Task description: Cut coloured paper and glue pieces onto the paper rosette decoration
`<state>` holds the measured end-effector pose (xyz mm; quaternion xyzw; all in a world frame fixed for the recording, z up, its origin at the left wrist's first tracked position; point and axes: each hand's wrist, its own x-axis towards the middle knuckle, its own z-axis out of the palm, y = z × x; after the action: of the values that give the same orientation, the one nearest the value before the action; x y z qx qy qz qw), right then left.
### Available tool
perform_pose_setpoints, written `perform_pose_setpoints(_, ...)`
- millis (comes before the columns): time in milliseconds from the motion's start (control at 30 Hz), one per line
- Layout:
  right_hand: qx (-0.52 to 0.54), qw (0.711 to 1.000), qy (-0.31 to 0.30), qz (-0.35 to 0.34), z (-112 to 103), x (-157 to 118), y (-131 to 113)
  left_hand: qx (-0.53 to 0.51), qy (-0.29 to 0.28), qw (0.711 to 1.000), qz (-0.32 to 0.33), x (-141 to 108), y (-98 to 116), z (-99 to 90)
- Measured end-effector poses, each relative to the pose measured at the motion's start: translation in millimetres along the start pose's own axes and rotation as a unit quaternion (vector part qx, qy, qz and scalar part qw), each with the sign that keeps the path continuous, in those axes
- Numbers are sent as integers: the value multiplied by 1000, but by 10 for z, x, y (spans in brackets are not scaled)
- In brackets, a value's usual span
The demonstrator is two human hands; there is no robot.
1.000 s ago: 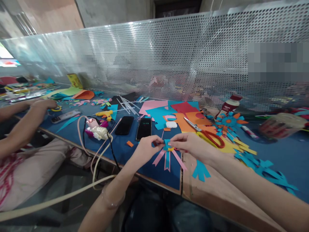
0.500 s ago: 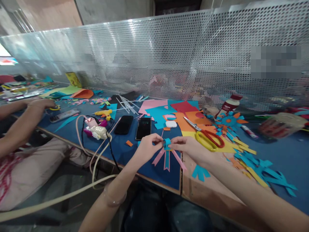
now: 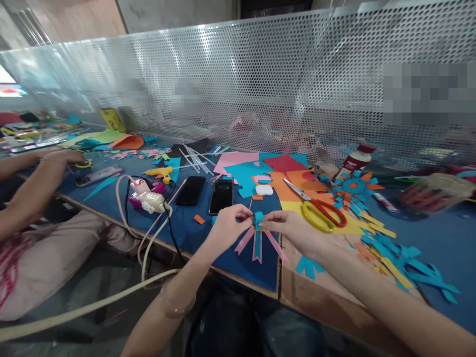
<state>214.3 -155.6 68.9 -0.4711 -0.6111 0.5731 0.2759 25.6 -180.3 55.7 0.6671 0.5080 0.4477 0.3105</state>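
Between my two hands is a blue paper loop (image 3: 258,218), a curled strip with pink and blue paper tails (image 3: 257,246) fanning out below it. My left hand (image 3: 231,225) pinches the loop's left side with thumb and fingertips. From the right, my right hand (image 3: 290,225) pinches its other side. The tails hang over the blue table near its front edge. A fringed blue paper piece (image 3: 309,267) lies below my right wrist. Scissors with red and yellow handles (image 3: 323,214) rest on coloured paper beyond my right hand.
Two dark phones (image 3: 191,190) (image 3: 221,197), a white case (image 3: 264,190) and a yellow glue gun (image 3: 159,172) lie ahead. A cabled power strip (image 3: 148,198) is at left. Blue paper strips (image 3: 411,263), a bottle (image 3: 357,159) and a plastic jar (image 3: 435,193) stand right. A co-worker's arms (image 3: 40,183) reach in.
The blue loop has turned slightly and shows a wider face between my fingertips. Both hands stay in nearly the same place.
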Motion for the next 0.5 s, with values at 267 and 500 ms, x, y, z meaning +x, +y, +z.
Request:
perform_pose_setpoints(267, 1, 1000, 21, -7, 27, 9, -1, -2, -5, 1000, -12, 5, 29, 10)
perform_pose_setpoints(500, 17, 999, 14, -32, 29, 4, 19, 1, -3, 1000, -17, 5, 56, 7)
